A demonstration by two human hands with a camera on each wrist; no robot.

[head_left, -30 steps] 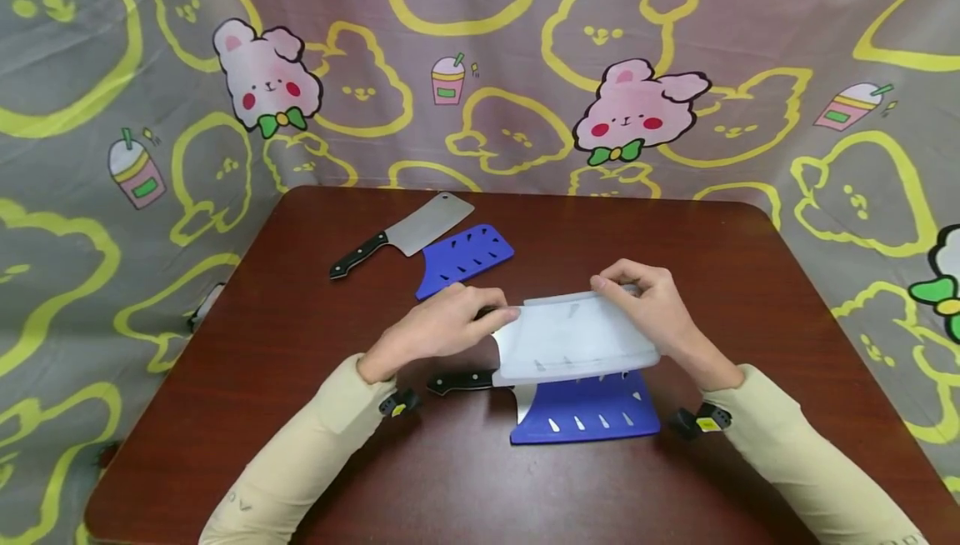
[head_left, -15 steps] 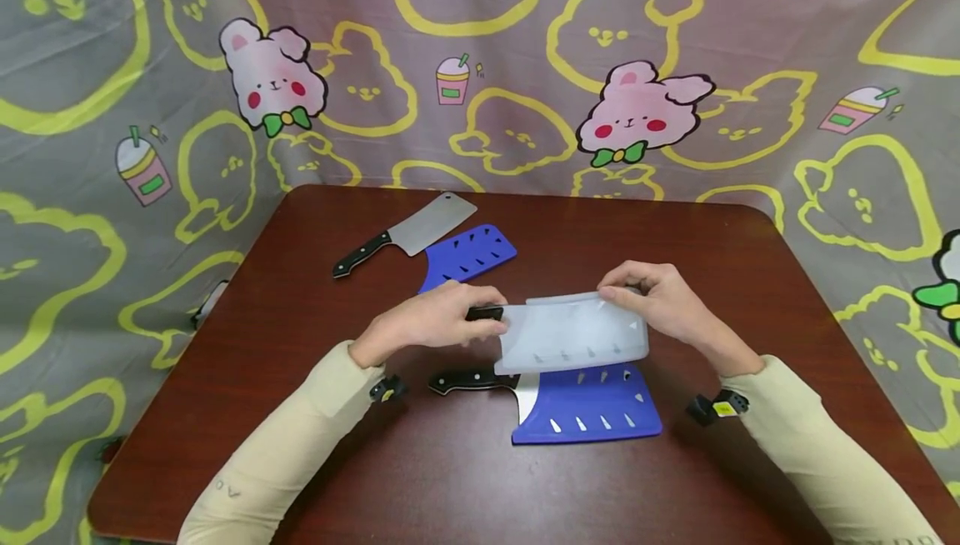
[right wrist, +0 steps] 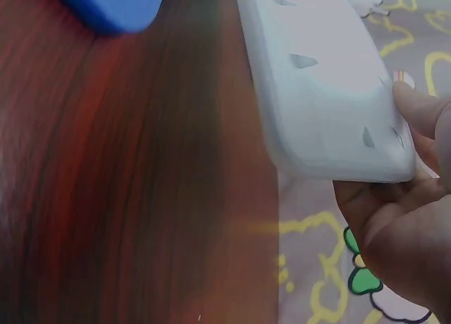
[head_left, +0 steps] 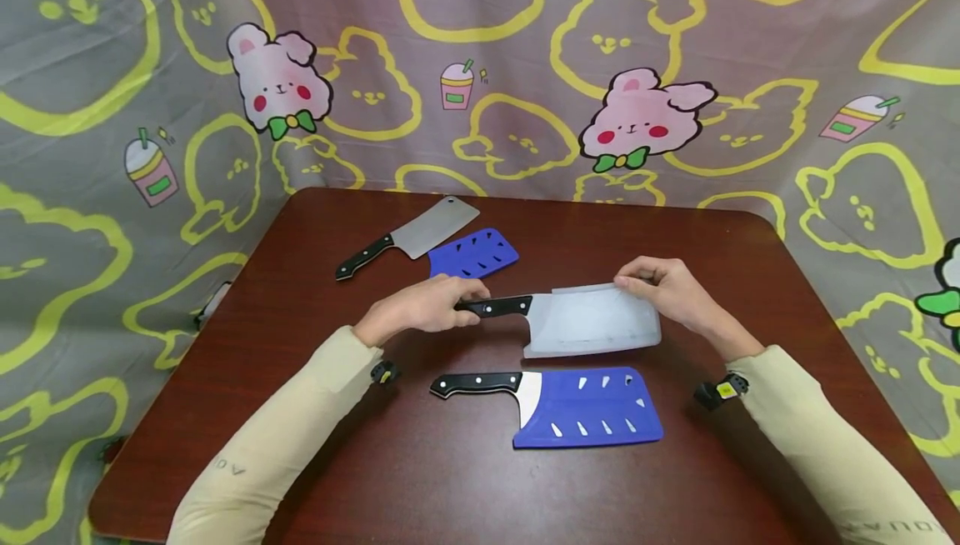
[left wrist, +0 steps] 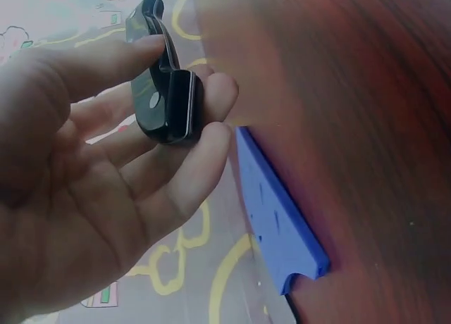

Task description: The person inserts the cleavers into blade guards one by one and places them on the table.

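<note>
White sheath sits pinched by right fingers, black handle by left fingers — any slide should run straight between them.

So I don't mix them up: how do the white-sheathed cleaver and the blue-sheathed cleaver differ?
The white-sheathed cleaver is held up by the left hand and right hand; the blue-sheathed cleaver lies on the table. The white-sheathed cleaver has a pale, cloudy sheath; the blue-sheathed cleaver, a deep blue sheath. Both have black, riveted handles.
</note>
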